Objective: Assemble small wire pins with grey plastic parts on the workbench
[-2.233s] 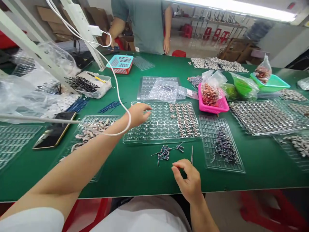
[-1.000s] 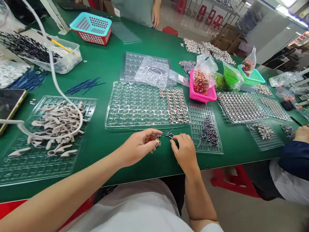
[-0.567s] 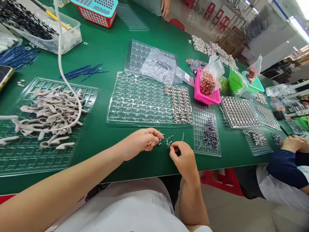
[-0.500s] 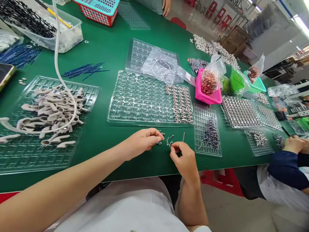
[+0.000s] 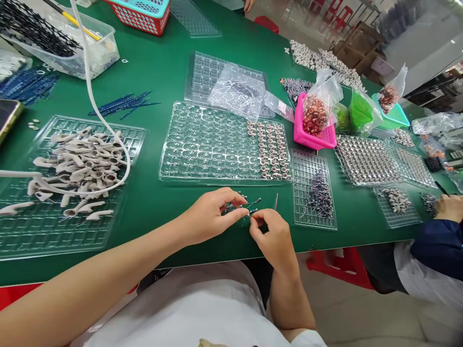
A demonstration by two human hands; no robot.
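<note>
My right hand (image 5: 274,237) pinches a small dark electronic part with thin wires (image 5: 253,212) between thumb and forefinger, just above the green table. Close beside it on the left, my left hand (image 5: 217,214) has its thumb and forefinger apart, the thumb tip at the same small part; nothing shows in its grip. More small wired parts (image 5: 258,200) lie on the table behind the fingertips, some hidden by my left hand. A thin metal tool (image 5: 277,201), perhaps tweezers, lies just behind my right hand.
Ahead, a clear tray (image 5: 202,144) holds rows of small ringed parts at its right. A smaller tray (image 5: 302,212) bears a heap of wired parts. Grey curved shells (image 5: 79,164) are piled at left under a white tube (image 5: 88,72). A pink basket (image 5: 314,140) and a co-worker's hand (image 5: 448,208) are to the right.
My left thumb and forefinger have spread apart. My right hand has shifted slightly left, bringing the small part to the left thumb. The view has turned a little.
</note>
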